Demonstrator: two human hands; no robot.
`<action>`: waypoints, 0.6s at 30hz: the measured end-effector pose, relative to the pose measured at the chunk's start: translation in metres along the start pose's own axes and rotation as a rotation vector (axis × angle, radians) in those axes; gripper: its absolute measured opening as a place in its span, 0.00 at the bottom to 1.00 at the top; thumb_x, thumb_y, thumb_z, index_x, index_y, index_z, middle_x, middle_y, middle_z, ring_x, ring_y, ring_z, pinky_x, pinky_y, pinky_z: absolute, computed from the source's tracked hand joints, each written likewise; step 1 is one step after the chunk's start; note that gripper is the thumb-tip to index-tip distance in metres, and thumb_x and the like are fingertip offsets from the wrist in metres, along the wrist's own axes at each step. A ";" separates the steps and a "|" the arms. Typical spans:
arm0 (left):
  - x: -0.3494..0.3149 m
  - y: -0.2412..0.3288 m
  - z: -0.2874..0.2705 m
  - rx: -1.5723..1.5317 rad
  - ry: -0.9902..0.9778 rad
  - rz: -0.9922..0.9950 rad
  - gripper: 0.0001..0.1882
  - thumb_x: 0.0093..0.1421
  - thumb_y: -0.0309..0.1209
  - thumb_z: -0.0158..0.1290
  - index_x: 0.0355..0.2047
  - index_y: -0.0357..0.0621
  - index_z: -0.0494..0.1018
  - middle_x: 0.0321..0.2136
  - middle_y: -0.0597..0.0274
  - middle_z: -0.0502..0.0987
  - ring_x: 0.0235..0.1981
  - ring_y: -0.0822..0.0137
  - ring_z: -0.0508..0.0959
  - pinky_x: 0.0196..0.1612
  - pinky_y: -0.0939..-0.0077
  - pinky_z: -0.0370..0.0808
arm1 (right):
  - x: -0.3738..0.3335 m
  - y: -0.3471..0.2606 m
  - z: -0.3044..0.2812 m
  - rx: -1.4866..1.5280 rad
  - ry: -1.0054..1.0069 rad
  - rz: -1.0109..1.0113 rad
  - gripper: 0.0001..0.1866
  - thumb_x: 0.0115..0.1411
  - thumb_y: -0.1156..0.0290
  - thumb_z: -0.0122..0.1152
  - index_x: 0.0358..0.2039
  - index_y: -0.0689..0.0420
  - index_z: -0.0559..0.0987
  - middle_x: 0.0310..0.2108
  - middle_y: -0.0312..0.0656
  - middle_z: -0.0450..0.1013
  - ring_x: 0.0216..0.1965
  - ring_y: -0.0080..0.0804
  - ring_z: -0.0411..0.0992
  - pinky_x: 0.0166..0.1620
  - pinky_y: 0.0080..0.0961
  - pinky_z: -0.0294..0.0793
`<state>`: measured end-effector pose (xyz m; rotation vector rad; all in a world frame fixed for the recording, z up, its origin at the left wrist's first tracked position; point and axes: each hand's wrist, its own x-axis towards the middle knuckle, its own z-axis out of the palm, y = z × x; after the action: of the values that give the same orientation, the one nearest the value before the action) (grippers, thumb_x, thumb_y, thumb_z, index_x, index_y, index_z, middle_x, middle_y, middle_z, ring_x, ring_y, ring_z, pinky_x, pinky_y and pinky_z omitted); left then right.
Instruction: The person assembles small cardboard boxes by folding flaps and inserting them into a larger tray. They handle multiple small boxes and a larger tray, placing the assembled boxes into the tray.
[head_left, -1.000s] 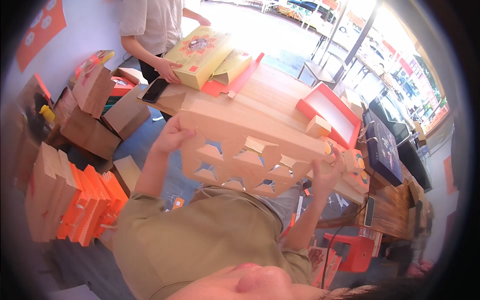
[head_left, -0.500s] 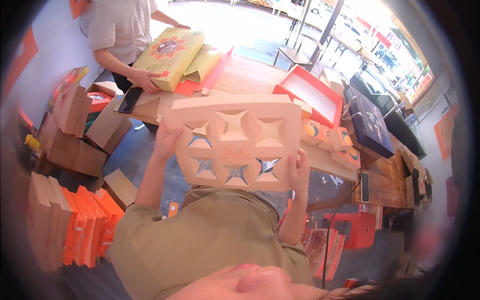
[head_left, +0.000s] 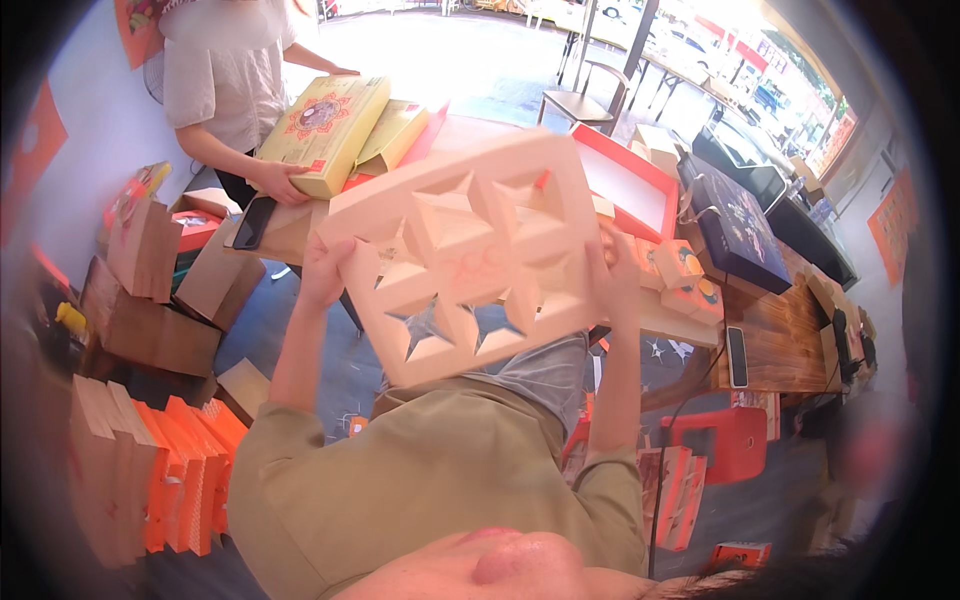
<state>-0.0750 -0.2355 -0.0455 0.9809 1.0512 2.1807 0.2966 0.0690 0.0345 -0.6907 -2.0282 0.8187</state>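
Observation:
Between my hands I hold up a peach-coloured cardboard box insert (head_left: 465,265) with several star-shaped cut-outs, tilted so its right side is higher. My left hand (head_left: 328,270) grips its left edge, the thumb on the front face. At its right edge, my right hand (head_left: 612,270) is closed on it, somewhat blurred. Through the cut-outs I see the floor and parts of the table. Behind the insert lies the wooden table (head_left: 780,350), partly covered by it. An open red box with a white inside (head_left: 630,185) rests beyond my right hand, with small orange boxes (head_left: 680,265) nearby.
Across the table a person (head_left: 225,100) holds a yellow gift box (head_left: 325,130). A dark blue gift box (head_left: 735,225) stands at the right. Phones (head_left: 255,222) lie at both table ends. Cardboard boxes (head_left: 150,315) and orange bags (head_left: 190,470) crowd the left; a red stool (head_left: 715,445) is at the right.
The insert has turned counter-clockwise, its right side rising and its lower left corner dropping. My right hand has moved up with it. The surroundings have shifted slightly in view.

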 end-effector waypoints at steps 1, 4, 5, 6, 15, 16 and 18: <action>0.007 -0.009 0.002 -0.014 0.044 0.049 0.18 0.69 0.24 0.55 0.58 0.37 0.72 0.46 0.53 0.83 0.44 0.63 0.85 0.50 0.65 0.84 | 0.018 -0.015 0.002 -0.054 0.046 -0.034 0.28 0.69 0.65 0.66 0.65 0.60 0.73 0.51 0.49 0.80 0.47 0.37 0.81 0.51 0.31 0.80; 0.018 -0.029 0.008 0.009 0.176 0.119 0.19 0.69 0.22 0.53 0.60 0.37 0.70 0.51 0.54 0.81 0.50 0.61 0.83 0.54 0.63 0.83 | 0.061 -0.020 0.020 -0.349 0.239 -0.449 0.30 0.65 0.65 0.68 0.65 0.60 0.73 0.62 0.56 0.72 0.63 0.51 0.71 0.65 0.44 0.70; 0.017 -0.037 0.015 -0.005 0.278 0.106 0.19 0.69 0.21 0.53 0.60 0.37 0.69 0.52 0.54 0.80 0.52 0.60 0.82 0.55 0.63 0.82 | 0.067 -0.025 0.031 -0.360 0.201 -0.456 0.31 0.64 0.65 0.68 0.66 0.59 0.72 0.64 0.57 0.70 0.65 0.54 0.69 0.67 0.46 0.68; 0.012 -0.045 0.022 -0.020 0.380 0.094 0.20 0.70 0.20 0.52 0.61 0.37 0.69 0.53 0.54 0.79 0.53 0.59 0.82 0.56 0.62 0.82 | 0.069 -0.029 0.041 -0.371 0.163 -0.462 0.32 0.64 0.65 0.69 0.67 0.59 0.71 0.66 0.58 0.68 0.67 0.56 0.66 0.69 0.47 0.66; -0.036 -0.099 0.048 -0.081 0.643 -0.004 0.23 0.71 0.21 0.51 0.65 0.38 0.61 0.58 0.56 0.74 0.56 0.63 0.78 0.58 0.66 0.80 | 0.022 0.033 0.161 -0.590 -0.404 -0.066 0.43 0.68 0.36 0.51 0.75 0.47 0.63 0.77 0.58 0.50 0.78 0.58 0.44 0.76 0.62 0.38; -0.038 -0.095 0.047 -0.041 0.601 0.033 0.28 0.70 0.22 0.53 0.68 0.40 0.59 0.59 0.55 0.72 0.56 0.63 0.77 0.56 0.67 0.80 | 0.016 0.035 0.164 -0.613 -0.434 -0.051 0.43 0.68 0.35 0.50 0.76 0.47 0.63 0.77 0.57 0.49 0.78 0.58 0.43 0.76 0.63 0.38; -0.047 -0.086 0.044 0.094 0.617 0.034 0.32 0.69 0.23 0.55 0.70 0.40 0.56 0.61 0.53 0.70 0.58 0.63 0.76 0.57 0.68 0.78 | 0.015 0.039 0.168 -0.635 -0.456 -0.041 0.44 0.67 0.32 0.48 0.76 0.44 0.63 0.78 0.57 0.49 0.79 0.57 0.42 0.76 0.65 0.36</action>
<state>0.0005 -0.2010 -0.1147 0.3519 1.4187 2.5502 0.1543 0.0549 -0.0632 -0.8539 -2.7498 0.3038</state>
